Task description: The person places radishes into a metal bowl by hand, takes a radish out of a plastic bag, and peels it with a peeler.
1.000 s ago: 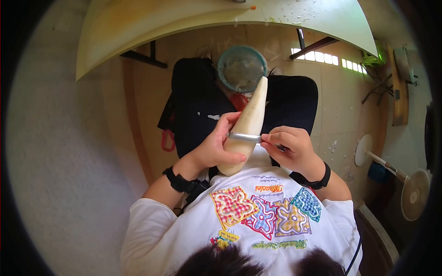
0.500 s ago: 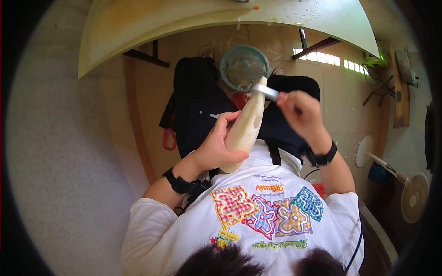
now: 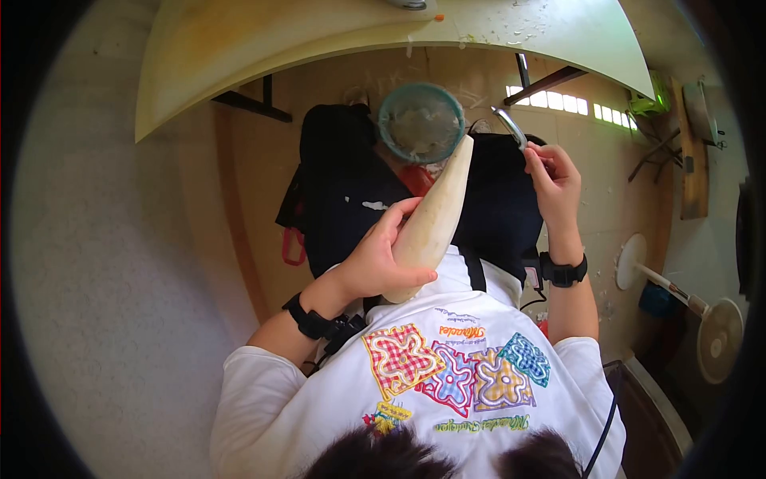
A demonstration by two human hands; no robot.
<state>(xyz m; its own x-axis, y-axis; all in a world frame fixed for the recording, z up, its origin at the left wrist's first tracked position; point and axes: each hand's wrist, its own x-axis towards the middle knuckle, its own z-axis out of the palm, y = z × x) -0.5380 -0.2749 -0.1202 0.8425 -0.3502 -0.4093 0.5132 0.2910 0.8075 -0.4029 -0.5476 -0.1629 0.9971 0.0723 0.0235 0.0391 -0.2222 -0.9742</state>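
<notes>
A long white radish (image 3: 435, 211) slants over my lap, its narrow tip pointing up and to the right. My left hand (image 3: 381, 254) is wrapped round its thick lower end, thumb across the top. My right hand (image 3: 554, 180) is raised at the right, apart from the radish, and grips a silver peeler (image 3: 511, 128) by its handle. Beyond the radish tip, a teal-rimmed basin (image 3: 388, 142) on the floor between my legs holds pale peelings.
A pale table (image 3: 319, 44) with scraps on it spans the top of the view, its dark legs below. Scraps lie on the floor (image 3: 590, 152). A fan (image 3: 719, 338) and a wooden board (image 3: 692, 172) stand at the right.
The peeler went from the radish's lower part up to its tip, then off it to the right with my right hand. My left hand keeps its hold; the radish has shifted and turned slightly.
</notes>
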